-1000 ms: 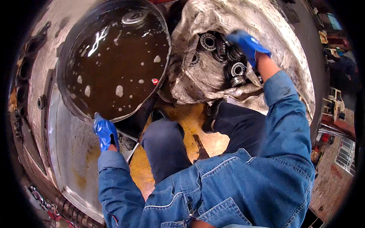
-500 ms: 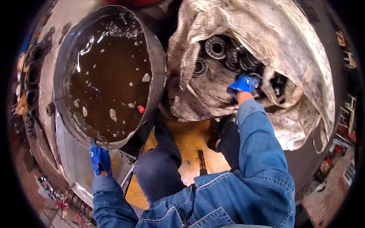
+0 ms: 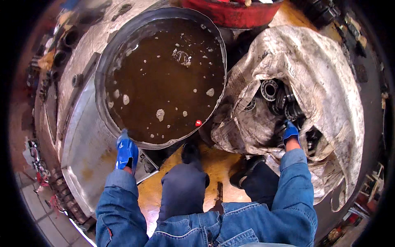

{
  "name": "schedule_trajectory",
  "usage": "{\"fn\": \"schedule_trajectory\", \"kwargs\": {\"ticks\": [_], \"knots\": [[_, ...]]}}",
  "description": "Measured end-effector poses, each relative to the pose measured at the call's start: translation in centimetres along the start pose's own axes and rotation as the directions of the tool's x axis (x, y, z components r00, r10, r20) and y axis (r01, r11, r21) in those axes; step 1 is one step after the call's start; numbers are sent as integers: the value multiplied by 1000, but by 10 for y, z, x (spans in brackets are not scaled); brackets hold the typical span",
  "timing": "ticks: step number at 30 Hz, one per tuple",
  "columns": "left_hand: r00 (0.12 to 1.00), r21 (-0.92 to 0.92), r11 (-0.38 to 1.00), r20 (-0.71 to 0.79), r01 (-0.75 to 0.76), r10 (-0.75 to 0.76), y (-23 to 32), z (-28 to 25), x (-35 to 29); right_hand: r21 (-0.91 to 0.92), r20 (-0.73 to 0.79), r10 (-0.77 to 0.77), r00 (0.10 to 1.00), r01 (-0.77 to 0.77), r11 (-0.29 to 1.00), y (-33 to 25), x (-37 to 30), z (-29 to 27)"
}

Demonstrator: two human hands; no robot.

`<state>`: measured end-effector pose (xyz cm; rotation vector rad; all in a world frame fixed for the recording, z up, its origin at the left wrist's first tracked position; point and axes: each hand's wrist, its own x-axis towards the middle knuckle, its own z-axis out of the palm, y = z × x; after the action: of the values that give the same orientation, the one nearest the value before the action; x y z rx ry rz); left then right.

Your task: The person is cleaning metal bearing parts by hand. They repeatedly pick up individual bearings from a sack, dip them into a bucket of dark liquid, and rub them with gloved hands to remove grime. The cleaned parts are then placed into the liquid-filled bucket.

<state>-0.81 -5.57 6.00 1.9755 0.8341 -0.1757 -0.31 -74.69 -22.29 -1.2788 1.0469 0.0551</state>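
My left hand (image 3: 126, 152), in a blue glove, is at the near left rim of a round metal tub (image 3: 100, 96). Its fingers are closed on the edge. The tub holds murky brown liquid (image 3: 152, 86) with patches of foam. A small red round thing (image 3: 198, 123) sits at the near right edge of the liquid. My right hand (image 3: 291, 133), also blue-gloved, reaches into the mouth of a stained white sack (image 3: 337, 99). Several dark metal bearings lie inside, one ring-shaped bearing (image 3: 263, 85) facing up. My right fingertips are in shadow against the bearings, so their grip is unclear.
A red container (image 3: 234, 15) stands behind the tub and sack. Sheet metal (image 3: 92, 144) lies beneath the tub's left side. A dark ring (image 3: 77, 80) rests left of the tub. My legs and shoes are on a yellow surface (image 3: 212, 164) close to both.
The view has tilted and shifted, bringing more of the red container into sight. My left hand stays at the tub's rim. My right hand remains in the sack's mouth, its wrist turned slightly.
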Motion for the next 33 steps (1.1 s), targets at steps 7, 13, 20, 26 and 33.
{"fn": "schedule_trajectory", "kwargs": {"ticks": [7,13,20,26,33], "knots": [[911,359,878,-144,-315,386,-74,-13,42,-50,621,-143,771,222,974,-142,-205,128],[848,-339,919,-410,201,-337,-63,8,58,-485,700,-228,677,684,544,-246,-334,283],[824,-434,862,-364,262,-434,7,17,11,-568,815,-360,455,750,-339,-227,-325,425],[751,-200,901,-499,384,-431,-12,24,34,-441,891,-384,242,657,-611,-206,-234,531],[745,-167,919,-542,358,-389,-35,19,45,-593,784,-616,79,388,-705,-233,-248,528]]}}
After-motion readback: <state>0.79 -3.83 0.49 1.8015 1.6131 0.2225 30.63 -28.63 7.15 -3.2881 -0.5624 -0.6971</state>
